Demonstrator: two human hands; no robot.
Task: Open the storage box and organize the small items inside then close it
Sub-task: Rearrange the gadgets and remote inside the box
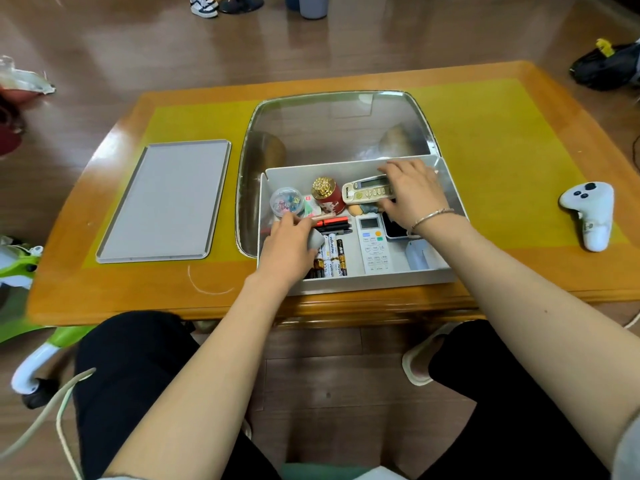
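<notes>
The white storage box (381,284) stands open near the table's front edge, its clear lid (339,126) raised behind it. Inside lie a round tub of coloured clips (286,201), a red jar with a gold top (327,197), markers (332,224), several batteries (332,258) and a white remote (374,244). My right hand (412,195) grips a cream remote (367,191) at the box's back. My left hand (289,244) holds a small grey object (317,240) over the batteries.
A grey tray (166,202) lies left of the box on the yellow mat (502,140). A white game controller (590,213) sits at the right. A dark device (394,228) and a pale blue object (417,254) lie in the box's right part.
</notes>
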